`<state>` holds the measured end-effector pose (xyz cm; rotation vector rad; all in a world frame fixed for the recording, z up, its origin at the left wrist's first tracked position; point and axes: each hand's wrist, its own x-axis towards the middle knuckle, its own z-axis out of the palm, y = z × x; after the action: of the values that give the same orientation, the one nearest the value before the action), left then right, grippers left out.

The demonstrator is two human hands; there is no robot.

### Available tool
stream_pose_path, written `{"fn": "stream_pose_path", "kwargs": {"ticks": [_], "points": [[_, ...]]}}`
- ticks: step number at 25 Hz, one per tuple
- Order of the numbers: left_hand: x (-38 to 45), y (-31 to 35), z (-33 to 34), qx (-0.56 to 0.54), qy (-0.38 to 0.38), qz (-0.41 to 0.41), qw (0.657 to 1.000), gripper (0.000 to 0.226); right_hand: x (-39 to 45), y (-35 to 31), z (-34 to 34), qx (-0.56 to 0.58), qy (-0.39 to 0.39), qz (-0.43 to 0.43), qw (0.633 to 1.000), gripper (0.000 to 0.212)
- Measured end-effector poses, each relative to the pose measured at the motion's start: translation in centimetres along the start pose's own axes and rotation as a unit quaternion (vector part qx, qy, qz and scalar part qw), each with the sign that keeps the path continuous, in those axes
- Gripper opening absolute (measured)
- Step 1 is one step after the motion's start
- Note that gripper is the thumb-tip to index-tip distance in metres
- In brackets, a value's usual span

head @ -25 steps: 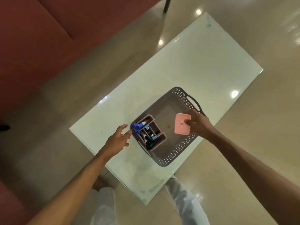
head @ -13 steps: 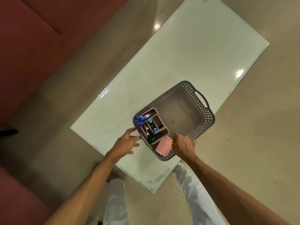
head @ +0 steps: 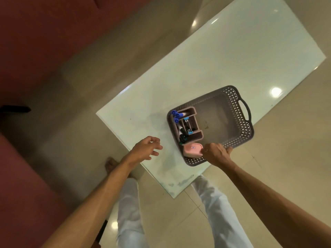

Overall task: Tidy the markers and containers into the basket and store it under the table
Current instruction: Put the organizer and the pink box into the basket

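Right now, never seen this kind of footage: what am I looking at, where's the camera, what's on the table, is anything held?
There is no machine here. A person wears one wide-angle camera on the head, looking down at their own bare arms, legs and the floor.

A pale glass table carries a grey perforated basket near its close edge. Inside the basket stand a compartmented organizer with blue-capped markers, and beside it a pink container.

The right hand rests on the basket's near rim, next to the pink container; whether its grip closes on the rim cannot be told. The left hand hovers open over the table, holding nothing.
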<state>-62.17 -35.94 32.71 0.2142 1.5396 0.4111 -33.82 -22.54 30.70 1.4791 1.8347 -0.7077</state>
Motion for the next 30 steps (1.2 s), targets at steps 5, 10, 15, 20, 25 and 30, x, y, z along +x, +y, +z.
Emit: {"fn": "stream_pose_path", "kwargs": {"ticks": [5, 10, 15, 20, 25, 30], "points": [[-1.1, -2.6, -2.1, -0.039, 0.039, 0.003, 0.998, 0.022, 0.4, -2.2, -0.6, 0.114, -0.015, 0.053, 0.992, 0.025], [-1.4, -4.5, -3.0, -0.051, 0.068, 0.003, 0.996, 0.022, 0.3, -3.2, -0.9, 0.086, -0.005, 0.031, 0.996, 0.031], [-2.3, -5.6, -3.1, -0.049, 0.090, 0.016, 0.995, 0.019, -0.9, -3.3, -1.8, 0.010, -0.012, 0.042, 0.999, 0.022], [-8.3, -4.9, -4.7, -0.081, 0.181, 0.064, 0.978, 0.015, -5.7, -5.2, -6.2, -0.055, 0.014, 0.015, 0.998, 0.028], [-20.1, -2.6, -9.2, -0.055, 0.254, 0.153, 0.953, 0.019, -13.7, -14.8, -15.5, -0.045, -0.064, -0.142, 0.987, 0.021], [-31.6, -2.6, -14.6, -0.145, 0.307, 0.173, 0.925, 0.020, -24.3, -26.1, -22.0, 0.124, -0.095, -0.228, 0.961, 0.015]]}}
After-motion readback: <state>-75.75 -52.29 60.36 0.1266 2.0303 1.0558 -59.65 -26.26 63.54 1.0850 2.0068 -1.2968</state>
